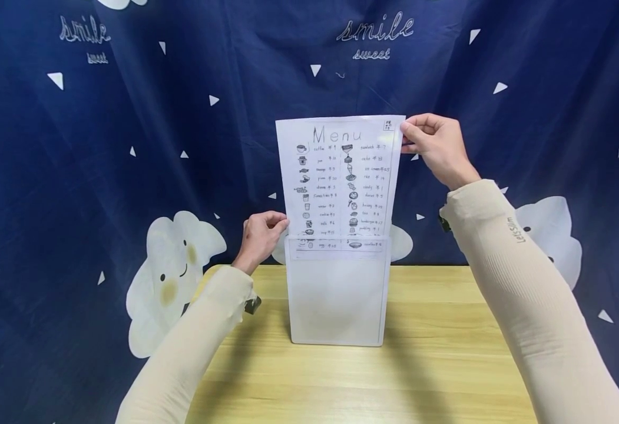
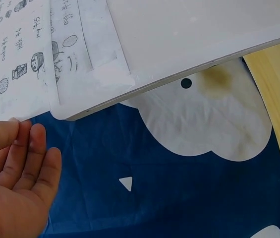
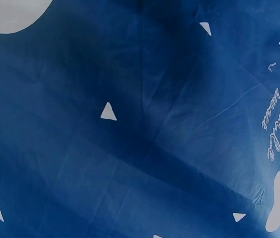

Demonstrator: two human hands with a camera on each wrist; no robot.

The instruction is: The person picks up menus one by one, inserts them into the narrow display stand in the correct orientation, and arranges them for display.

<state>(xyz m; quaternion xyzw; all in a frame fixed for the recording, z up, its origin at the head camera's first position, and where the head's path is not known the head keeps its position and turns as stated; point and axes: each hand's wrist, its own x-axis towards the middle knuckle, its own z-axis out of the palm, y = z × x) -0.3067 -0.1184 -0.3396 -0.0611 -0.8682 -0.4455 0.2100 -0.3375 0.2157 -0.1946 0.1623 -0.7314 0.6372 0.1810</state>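
A white paper menu (image 1: 336, 194) with hand-drawn food pictures and prices stands upright, its lower end inside a clear upright sign holder (image 1: 336, 303). My right hand (image 1: 440, 147) pinches the sheet's top right corner between thumb and fingers. Lower down, at the left edge just above the holder's rim, my left hand (image 1: 260, 237) pinches the paper. In the left wrist view, thumb and index finger of the left hand (image 2: 18, 173) meet at the paper's edge, the other fingers loosely bent. The right wrist view shows mostly backdrop, the hand hardly in it.
The holder stands on a light wooden table (image 1: 447, 353). Behind it hangs a dark blue cloth backdrop (image 1: 224, 153) with white triangles, clouds and "smile sweet" lettering. A smiling cloud print (image 1: 168, 282) is at the left.
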